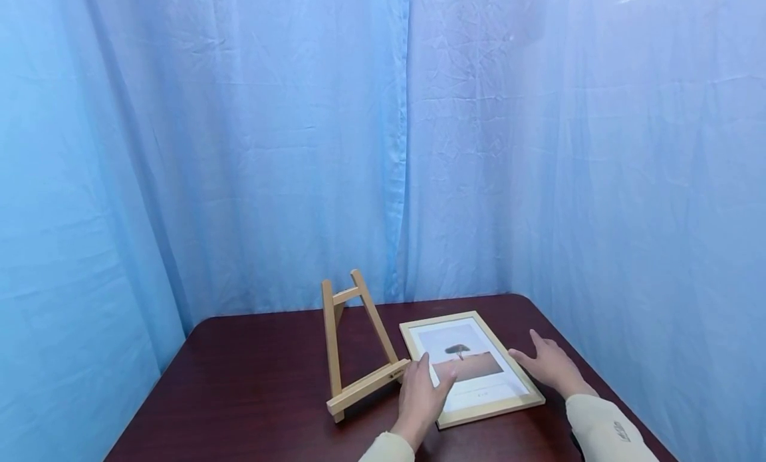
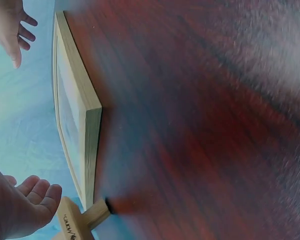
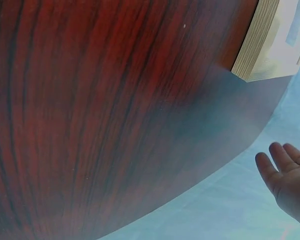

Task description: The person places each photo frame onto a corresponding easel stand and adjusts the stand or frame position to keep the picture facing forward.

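A picture frame [image 1: 415,339] of light wood lies face up on the dark red table, its print showing a lone tree on a pinkish field. Over its left edge, in the head view, is my left hand [image 1: 420,394], fingers spread and holding nothing. My right hand [image 1: 552,367] hovers just off the frame's right edge, thumb toward it, also without anything in it. Beside the frame to the left stands a small wooden easel [image 1: 365,385], its front ledge close to my left fingers. In the left wrist view, the easel's ledge [image 2: 72,220] shows lettering.
The dark red wooden table [image 1: 251,382] has rounded far corners. Light blue curtains [image 1: 287,149] hang behind it and along both sides, the right one close to the table's edge near my right hand.
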The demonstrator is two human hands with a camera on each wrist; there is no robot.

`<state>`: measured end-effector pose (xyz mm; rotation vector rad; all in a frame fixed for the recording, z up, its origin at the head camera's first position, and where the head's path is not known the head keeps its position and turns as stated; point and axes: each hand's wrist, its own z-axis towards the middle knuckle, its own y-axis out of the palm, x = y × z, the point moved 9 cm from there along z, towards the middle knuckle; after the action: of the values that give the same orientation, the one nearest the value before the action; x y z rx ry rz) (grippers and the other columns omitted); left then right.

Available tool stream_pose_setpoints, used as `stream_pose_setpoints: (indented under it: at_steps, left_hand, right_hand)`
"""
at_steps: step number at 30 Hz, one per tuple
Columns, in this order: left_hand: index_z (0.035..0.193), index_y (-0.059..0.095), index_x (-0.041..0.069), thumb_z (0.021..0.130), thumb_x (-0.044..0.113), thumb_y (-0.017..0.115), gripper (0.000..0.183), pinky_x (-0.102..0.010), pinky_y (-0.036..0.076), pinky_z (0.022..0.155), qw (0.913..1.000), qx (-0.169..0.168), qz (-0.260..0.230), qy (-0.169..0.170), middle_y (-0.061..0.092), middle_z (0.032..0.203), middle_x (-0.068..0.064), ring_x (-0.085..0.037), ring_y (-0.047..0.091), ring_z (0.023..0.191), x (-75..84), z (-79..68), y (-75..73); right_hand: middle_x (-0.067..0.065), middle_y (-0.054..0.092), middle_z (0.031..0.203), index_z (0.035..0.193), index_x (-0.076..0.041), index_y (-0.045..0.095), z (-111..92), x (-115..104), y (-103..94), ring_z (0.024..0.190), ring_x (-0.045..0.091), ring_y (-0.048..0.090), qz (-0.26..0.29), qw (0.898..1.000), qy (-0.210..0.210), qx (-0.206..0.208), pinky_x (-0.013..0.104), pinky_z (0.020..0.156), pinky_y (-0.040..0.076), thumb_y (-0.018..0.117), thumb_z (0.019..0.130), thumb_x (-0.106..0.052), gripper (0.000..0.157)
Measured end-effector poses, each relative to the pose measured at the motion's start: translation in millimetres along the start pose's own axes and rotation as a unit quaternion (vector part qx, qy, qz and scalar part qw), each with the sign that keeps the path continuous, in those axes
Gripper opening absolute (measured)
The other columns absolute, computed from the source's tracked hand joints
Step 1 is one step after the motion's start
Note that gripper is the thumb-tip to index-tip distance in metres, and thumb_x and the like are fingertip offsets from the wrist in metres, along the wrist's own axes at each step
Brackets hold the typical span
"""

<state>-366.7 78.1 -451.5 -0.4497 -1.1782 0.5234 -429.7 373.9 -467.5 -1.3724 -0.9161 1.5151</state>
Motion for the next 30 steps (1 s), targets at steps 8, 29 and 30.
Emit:
stream_pose_setpoints:
  at_steps: [8, 29, 30]
  left_hand:
    - [0.133, 0.054, -0.01, 0.088, 0.037, 0.075, 0.068, -0.054, 0.045, 0.096, 0.9991, 0.02, -0.035, -0.01, 0.059, 0.121, -0.028, -0.043, 0.055, 0.115, -10.2, -4.2, 5.0]
    - [0.116, 0.063, -0.011, 0.08, 0.033, 0.08, 0.06, -0.05, 0.049, 0.088, 0.9954, 0.064, -0.043, -0.057, 0.061, 0.093, -0.018, -0.037, 0.062, 0.093, -32.1, -9.5, 13.7]
    - [0.114, 0.064, -0.011, 0.079, 0.033, 0.08, 0.058, -0.049, 0.049, 0.087, 0.9952, 0.065, -0.044, -0.059, 0.061, 0.091, -0.017, -0.037, 0.062, 0.092, -33.0, -9.6, 14.4]
  right_hand:
    - [0.048, 0.037, 0.135, 0.142, 0.021, 0.031, -4, 3, 2.9, 0.126, 0.062, 0.036, 0.02, 1.0, 0.004, -0.021, 0.068, 0.1, 0.034, 0.052, 0.094, -0.063, 0.099]
    - [0.042, 0.046, 0.132, 0.137, 0.018, 0.043, -11, 15, 31.7, 0.123, 0.058, 0.043, 0.1, 0.993, 0.042, -0.042, 0.064, 0.096, 0.041, 0.063, 0.095, -0.048, 0.081]
    - [0.042, 0.046, 0.133, 0.137, 0.018, 0.043, -11, 15, 32.3, 0.124, 0.057, 0.043, 0.104, 0.993, 0.045, -0.043, 0.064, 0.097, 0.04, 0.063, 0.095, -0.047, 0.081]
